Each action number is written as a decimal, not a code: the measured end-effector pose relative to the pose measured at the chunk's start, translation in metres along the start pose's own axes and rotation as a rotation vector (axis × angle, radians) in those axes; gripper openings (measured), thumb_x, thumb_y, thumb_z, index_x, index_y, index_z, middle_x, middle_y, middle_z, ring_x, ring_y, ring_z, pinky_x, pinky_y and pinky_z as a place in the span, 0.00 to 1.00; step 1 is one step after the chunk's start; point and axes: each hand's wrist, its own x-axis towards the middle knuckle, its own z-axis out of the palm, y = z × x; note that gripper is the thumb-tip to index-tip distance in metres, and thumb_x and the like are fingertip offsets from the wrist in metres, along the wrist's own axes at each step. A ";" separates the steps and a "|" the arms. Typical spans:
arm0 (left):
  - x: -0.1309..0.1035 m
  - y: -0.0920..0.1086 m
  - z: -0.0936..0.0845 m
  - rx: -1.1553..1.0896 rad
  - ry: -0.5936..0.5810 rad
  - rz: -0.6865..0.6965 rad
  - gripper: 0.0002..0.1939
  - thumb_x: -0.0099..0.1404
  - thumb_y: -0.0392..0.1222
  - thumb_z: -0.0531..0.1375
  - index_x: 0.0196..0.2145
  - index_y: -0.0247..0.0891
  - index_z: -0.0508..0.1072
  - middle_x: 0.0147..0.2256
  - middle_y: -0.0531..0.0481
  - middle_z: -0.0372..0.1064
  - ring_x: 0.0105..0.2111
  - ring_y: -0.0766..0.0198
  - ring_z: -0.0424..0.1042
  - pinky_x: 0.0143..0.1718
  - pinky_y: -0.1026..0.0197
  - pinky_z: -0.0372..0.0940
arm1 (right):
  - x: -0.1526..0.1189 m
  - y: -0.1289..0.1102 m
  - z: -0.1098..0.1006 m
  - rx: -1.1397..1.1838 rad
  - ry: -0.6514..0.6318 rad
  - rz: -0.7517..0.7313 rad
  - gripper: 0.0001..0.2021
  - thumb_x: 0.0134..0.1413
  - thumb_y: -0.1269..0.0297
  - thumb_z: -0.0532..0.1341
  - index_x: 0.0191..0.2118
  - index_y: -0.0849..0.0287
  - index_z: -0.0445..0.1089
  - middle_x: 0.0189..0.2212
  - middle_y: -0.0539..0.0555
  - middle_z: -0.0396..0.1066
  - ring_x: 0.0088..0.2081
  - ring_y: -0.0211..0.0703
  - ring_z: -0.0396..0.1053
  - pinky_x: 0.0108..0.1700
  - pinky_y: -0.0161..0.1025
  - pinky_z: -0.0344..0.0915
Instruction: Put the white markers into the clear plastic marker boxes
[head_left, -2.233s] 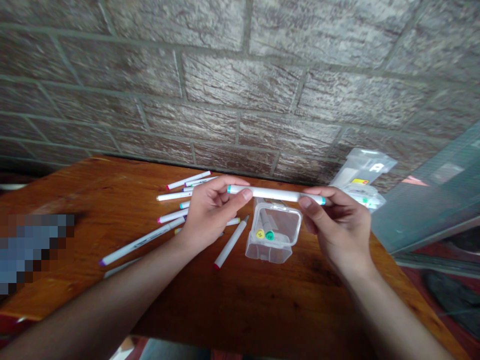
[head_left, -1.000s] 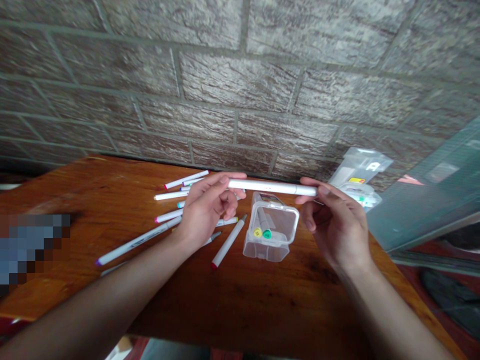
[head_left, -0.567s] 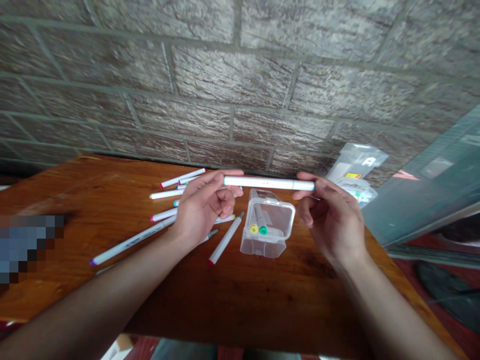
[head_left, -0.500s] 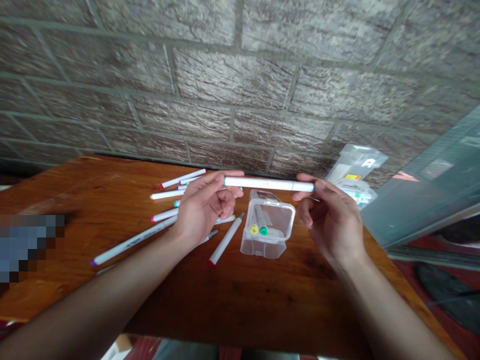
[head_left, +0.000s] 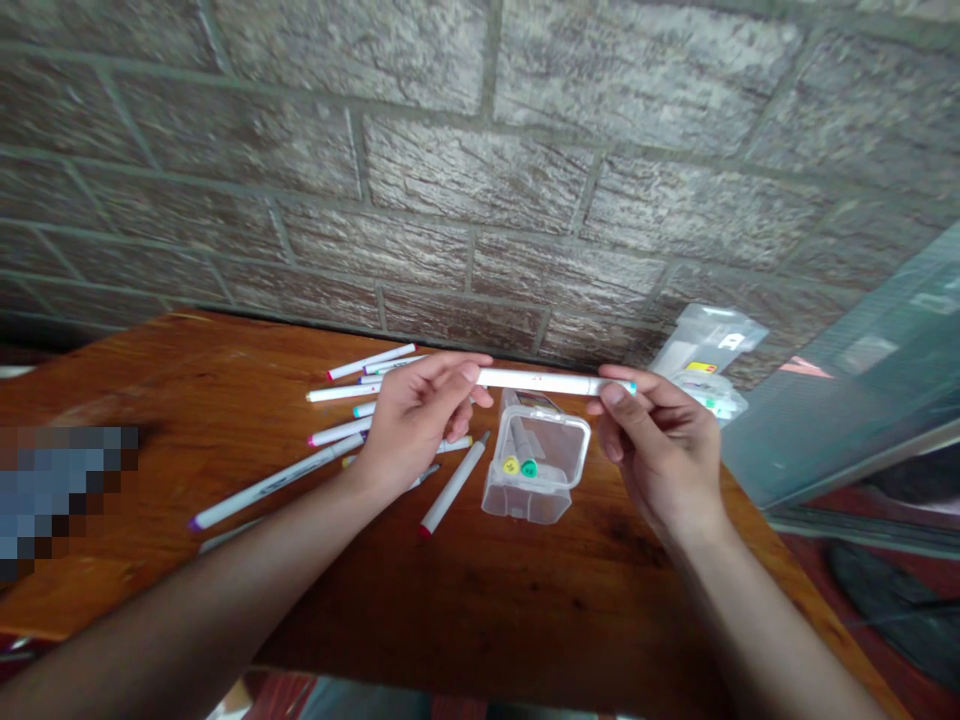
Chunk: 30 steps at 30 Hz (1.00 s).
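A white marker point(head_left: 536, 381) lies level between my two hands, above the table. My left hand point(head_left: 420, 410) pinches its left end between thumb and fingers, hiding that tip. At the other end, my right hand point(head_left: 660, 425) grips the capped part, and a blue-teal tip shows past the thumb. Below the marker stands a clear plastic box point(head_left: 529, 505) holding a yellow-ended marker point(head_left: 511, 467) and a green-ended marker point(head_left: 529, 468). Just left of the box, a red-ended marker point(head_left: 454, 485) rests on the wood with its grey nib end bare.
Several white markers with coloured ends, among them a purple-ended one point(head_left: 277, 485), lie left of the box, partly behind my left hand. A second clear container point(head_left: 709, 345) stands at the back right. The wooden table point(head_left: 495, 610) meets a stone-block wall point(head_left: 480, 170).
My left hand has slid rightward along the marker, covering more of its left end. My right thumb has shifted inward, so more of the coloured right tip shows. The view has moved slightly.
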 end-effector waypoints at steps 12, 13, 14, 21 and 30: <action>-0.005 -0.001 0.000 0.256 -0.012 0.112 0.10 0.62 0.43 0.74 0.39 0.37 0.82 0.21 0.58 0.69 0.16 0.75 0.58 0.16 0.68 0.52 | -0.003 0.000 0.001 -0.168 0.037 -0.122 0.08 0.52 0.65 0.77 0.38 0.57 0.81 0.17 0.44 0.70 0.15 0.30 0.61 0.16 0.28 0.57; -0.005 -0.001 0.000 0.266 -0.009 0.118 0.10 0.62 0.43 0.74 0.39 0.37 0.82 0.21 0.58 0.69 0.16 0.75 0.58 0.16 0.68 0.52 | -0.004 0.000 0.002 -0.170 0.035 -0.123 0.08 0.52 0.65 0.77 0.38 0.57 0.81 0.17 0.44 0.70 0.15 0.30 0.61 0.16 0.28 0.56; -0.004 -0.002 0.000 0.270 -0.006 0.123 0.10 0.62 0.42 0.74 0.39 0.37 0.81 0.21 0.58 0.68 0.16 0.75 0.58 0.16 0.68 0.52 | -0.005 0.000 0.002 -0.170 0.031 -0.121 0.08 0.52 0.65 0.77 0.37 0.57 0.81 0.17 0.44 0.70 0.15 0.30 0.61 0.16 0.28 0.56; -0.004 0.000 0.002 0.203 -0.036 0.118 0.09 0.65 0.43 0.72 0.39 0.37 0.80 0.22 0.58 0.69 0.16 0.74 0.59 0.16 0.68 0.53 | -0.006 -0.001 0.003 -0.151 0.014 -0.096 0.10 0.51 0.66 0.78 0.37 0.57 0.79 0.18 0.44 0.72 0.14 0.30 0.62 0.15 0.27 0.55; -0.007 0.002 -0.002 0.219 -0.031 0.086 0.11 0.65 0.46 0.72 0.42 0.38 0.82 0.21 0.56 0.68 0.16 0.73 0.59 0.17 0.67 0.51 | -0.005 0.003 0.000 -0.025 -0.029 -0.014 0.09 0.54 0.64 0.77 0.40 0.56 0.80 0.23 0.47 0.77 0.16 0.30 0.63 0.17 0.27 0.58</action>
